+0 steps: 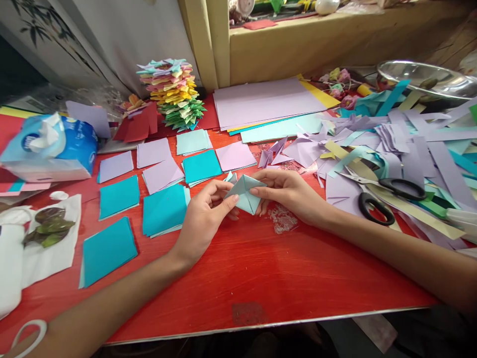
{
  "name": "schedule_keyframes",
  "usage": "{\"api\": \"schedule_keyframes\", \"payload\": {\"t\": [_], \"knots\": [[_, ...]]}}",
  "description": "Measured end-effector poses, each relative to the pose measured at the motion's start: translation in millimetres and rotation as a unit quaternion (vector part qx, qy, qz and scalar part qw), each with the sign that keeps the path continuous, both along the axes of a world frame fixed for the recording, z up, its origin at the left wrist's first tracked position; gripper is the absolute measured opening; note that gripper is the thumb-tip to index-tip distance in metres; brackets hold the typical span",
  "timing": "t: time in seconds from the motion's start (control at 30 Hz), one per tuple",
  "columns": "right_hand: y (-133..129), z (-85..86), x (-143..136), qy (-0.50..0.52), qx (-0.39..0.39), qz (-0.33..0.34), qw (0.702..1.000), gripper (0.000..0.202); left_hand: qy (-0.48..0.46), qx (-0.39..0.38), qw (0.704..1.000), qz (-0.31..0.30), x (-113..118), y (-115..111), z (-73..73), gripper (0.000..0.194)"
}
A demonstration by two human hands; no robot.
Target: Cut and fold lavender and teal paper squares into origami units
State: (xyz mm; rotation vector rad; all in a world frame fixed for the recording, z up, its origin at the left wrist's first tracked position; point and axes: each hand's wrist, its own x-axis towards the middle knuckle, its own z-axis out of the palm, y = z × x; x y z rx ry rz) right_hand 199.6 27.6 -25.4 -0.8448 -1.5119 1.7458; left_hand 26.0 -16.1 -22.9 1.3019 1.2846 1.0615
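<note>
A pale blue-green piece of folded paper (245,193), creased and pointed at its corners, is held up between both hands over the red table (238,268). My left hand (206,209) pinches its left side, thumb in front. On the right side, my right hand (285,191) grips it, thumb pressed on the front face and fingers behind. The fingers behind the paper are partly hidden. Stacks of square paper lie close by: a teal stack (166,209) left of my left hand, another teal stack (202,166) beyond it, and a lilac stack (236,156) behind the folded piece.
Black-handled scissors (376,204) lie open on a heap of paper strips (406,139) at the right. Beyond stand a metal bowl (432,77) and a tower of folded paper (173,94). Large lilac sheets (264,102) lie at the back, a tissue pack (52,144) at left.
</note>
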Motion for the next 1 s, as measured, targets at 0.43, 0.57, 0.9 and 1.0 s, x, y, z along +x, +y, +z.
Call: {"api": "schedule_keyframes", "payload": {"t": [0.43,0.57,0.9,1.0], "knots": [[1.2,-7.2,3.9,0.107,-0.001,-0.006,0.994,0.015,-0.077,0.041,0.996,0.003,-0.1,-0.4,2.5,0.009],[-1.4,-4.4,3.7,0.054,0.058,-0.025,0.997,0.018,-0.085,0.032,0.996,0.008,-0.8,0.2,1.6,0.009],[-5.3,3.7,4.1,-0.074,0.159,-0.018,0.984,0.016,-0.020,0.043,0.999,0.001,2.4,-3.6,3.4,0.019],[-6.1,1.8,2.5,-0.081,0.159,-0.002,0.984,0.020,0.015,0.058,0.998,0.010,2.8,-4.0,2.5,0.030]]}}
